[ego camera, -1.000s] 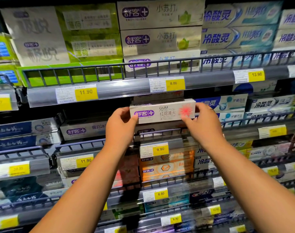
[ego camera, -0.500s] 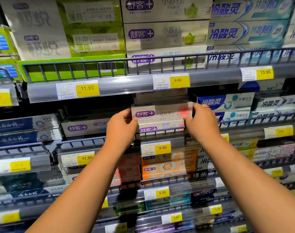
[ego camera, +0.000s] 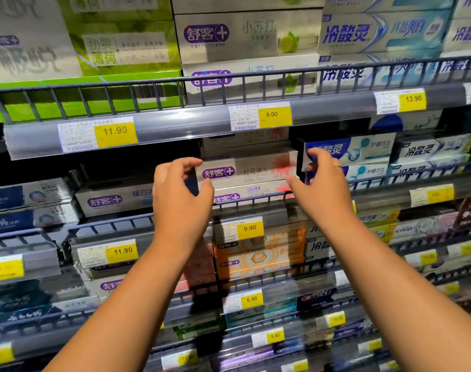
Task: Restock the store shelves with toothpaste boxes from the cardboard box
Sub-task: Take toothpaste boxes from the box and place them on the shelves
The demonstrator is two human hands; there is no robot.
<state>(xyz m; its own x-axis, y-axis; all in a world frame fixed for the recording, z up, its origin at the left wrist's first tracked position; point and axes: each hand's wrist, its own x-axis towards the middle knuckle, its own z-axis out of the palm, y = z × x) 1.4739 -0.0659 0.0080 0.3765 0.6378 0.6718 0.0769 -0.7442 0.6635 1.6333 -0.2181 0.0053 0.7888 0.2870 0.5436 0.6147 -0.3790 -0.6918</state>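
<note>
A white toothpaste box (ego camera: 246, 171) with a purple logo and a red flower lies flat on top of a matching box (ego camera: 256, 191), on the shelf above the 9.90 price tag (ego camera: 249, 228). My left hand (ego camera: 180, 194) is at the box's left end, fingers and thumb spread in a loose C, gripping nothing. At the right end my right hand (ego camera: 320, 189) is spread the same way, just off the box. The cardboard box is out of view.
The upper shelf's rail (ego camera: 175, 124) runs close above the stack, with more white boxes (ego camera: 245, 36) on it. Blue-and-white boxes (ego camera: 363, 151) sit to the right, another white box (ego camera: 113, 197) to the left. Wire fences front every shelf.
The toothpaste box went from held out in front of the shelf to lying on the stack. Both hands have let go of its ends and opened.
</note>
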